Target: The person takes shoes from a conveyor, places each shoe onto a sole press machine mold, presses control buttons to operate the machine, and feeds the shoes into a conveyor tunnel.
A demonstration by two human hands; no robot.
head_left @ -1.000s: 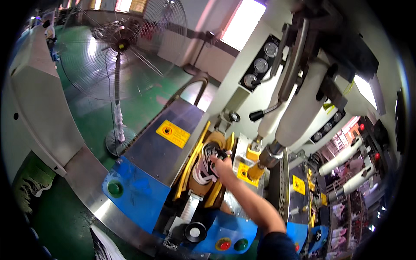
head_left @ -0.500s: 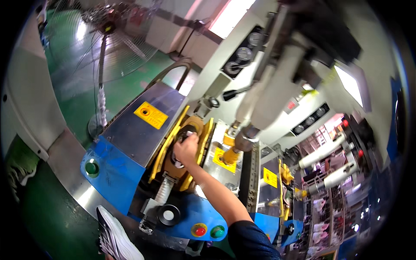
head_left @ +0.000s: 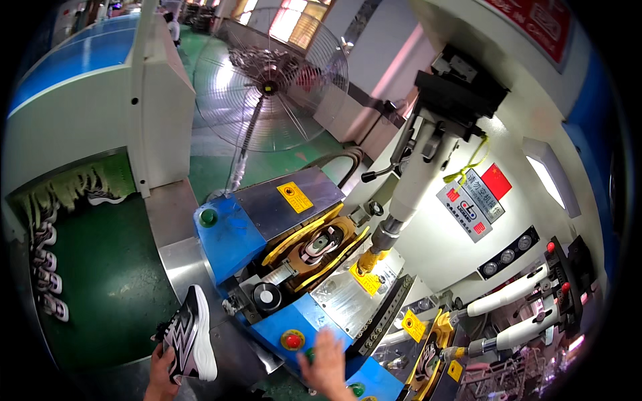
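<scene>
Fingers (head_left: 159, 355) of left hand (head_left: 159, 374) on shoe (head_left: 192, 341)

Wire-caged fan (head_left: 269, 88) on green floor (head_left: 208, 160), bright window (head_left: 292, 23) behind.

Left of the left hand (head_left: 160, 374), a dark green belt (head_left: 107, 274) carries a row of shoes (head_left: 49, 284) along its edge farthest from those fingers. Ahead of the right hand (head_left: 326, 364), a blue-and-metal bench (head_left: 231, 237) bears a cradle (head_left: 344, 226) with a dark shoe (head_left: 319, 247) in it. On its front, a red button (head_left: 292, 341) sits just left of the right fingers. Well beyond both hands' fingers, a tall fan (head_left: 269, 87) stands on the green floor (head_left: 284, 166).
</scene>
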